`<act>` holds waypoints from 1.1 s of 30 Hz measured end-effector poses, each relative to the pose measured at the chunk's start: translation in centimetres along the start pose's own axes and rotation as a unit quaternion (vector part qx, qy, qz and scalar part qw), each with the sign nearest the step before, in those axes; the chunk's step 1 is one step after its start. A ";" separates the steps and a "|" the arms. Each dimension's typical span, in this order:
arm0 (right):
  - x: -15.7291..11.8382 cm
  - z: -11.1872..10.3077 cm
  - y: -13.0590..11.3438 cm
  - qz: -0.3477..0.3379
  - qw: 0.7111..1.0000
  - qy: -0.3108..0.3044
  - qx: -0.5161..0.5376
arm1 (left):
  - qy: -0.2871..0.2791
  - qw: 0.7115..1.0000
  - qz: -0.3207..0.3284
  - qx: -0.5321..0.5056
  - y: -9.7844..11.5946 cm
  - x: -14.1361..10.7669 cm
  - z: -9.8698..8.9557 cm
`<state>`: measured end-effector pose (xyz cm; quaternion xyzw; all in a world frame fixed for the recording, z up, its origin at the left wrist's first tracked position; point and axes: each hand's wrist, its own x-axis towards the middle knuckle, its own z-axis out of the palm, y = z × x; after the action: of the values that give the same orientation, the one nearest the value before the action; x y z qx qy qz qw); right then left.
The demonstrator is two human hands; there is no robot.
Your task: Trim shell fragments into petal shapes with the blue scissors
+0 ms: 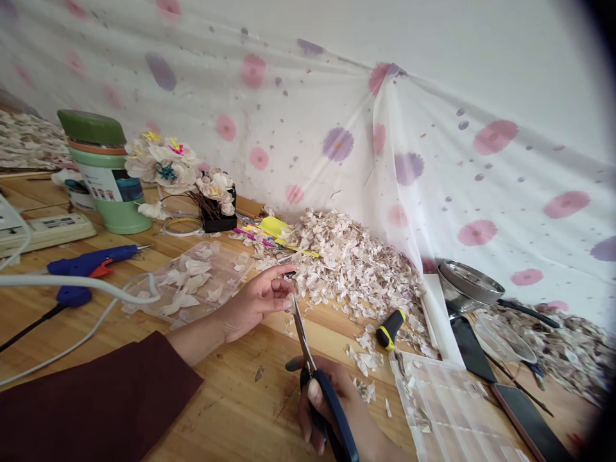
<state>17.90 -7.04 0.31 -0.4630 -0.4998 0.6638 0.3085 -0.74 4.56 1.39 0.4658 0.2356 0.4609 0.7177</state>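
Note:
My right hand (332, 398) is wrapped round the dark blue handles of a pair of scissors (304, 340), whose blades point up and away. The blade tips reach the fingertips of my left hand (262, 298). Its thumb and index finger are pinched together there, on a small pale piece that is too tiny to make out clearly. Behind both hands lies a large heap of pale, dry petal-like scraps (346, 256). A clear divided tray (216, 269) with larger pale petals is beside my left hand.
A blue glue gun (91, 263), a white cable and a power strip (52, 231) lie left. Behind stand a green container (115, 199) and paper-like flowers (216, 189). At right are a yellow-black handle (390, 328), another clear tray (447, 398), phones and a metal bowl (471, 282).

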 end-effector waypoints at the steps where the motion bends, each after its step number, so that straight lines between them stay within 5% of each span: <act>1: 0.0 0.0 0.0 0.001 1.000 0.001 0.001 | 0.001 1.000 0.000 -0.001 0.0 0.0 0.0; 33: 0.5 0.7 0.9 -0.017 1.000 0.007 0.007 | 0.020 0.999 0.031 0.000 -0.4 0.0 0.0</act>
<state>17.13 -7.10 -0.69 -0.4567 -0.5011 0.6588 0.3260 -0.61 4.49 1.03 0.4632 0.2353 0.4919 0.6987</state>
